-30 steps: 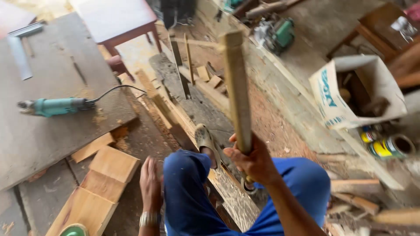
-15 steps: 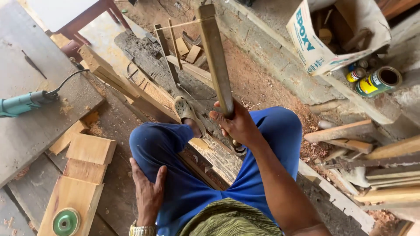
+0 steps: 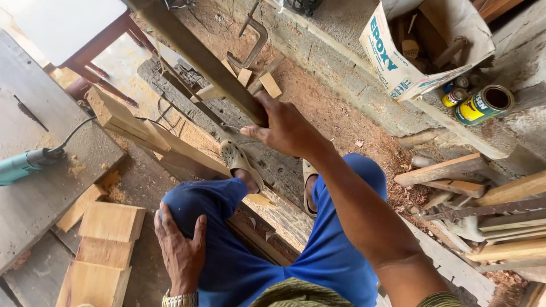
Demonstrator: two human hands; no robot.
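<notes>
A white cardboard box (image 3: 409, 51) with blue letters sits at the top right on the concrete ledge, open and full of bits. Just beside it lie a green and yellow tin can (image 3: 483, 105) and a smaller can (image 3: 454, 97).

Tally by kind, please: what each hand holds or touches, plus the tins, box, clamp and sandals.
Wooden bar in right hand: 1
Knee under left hand: 1
Tins: 2
Cardboard box: 1
Clamp: 1
Sandals: 2
Total: 8
</notes>
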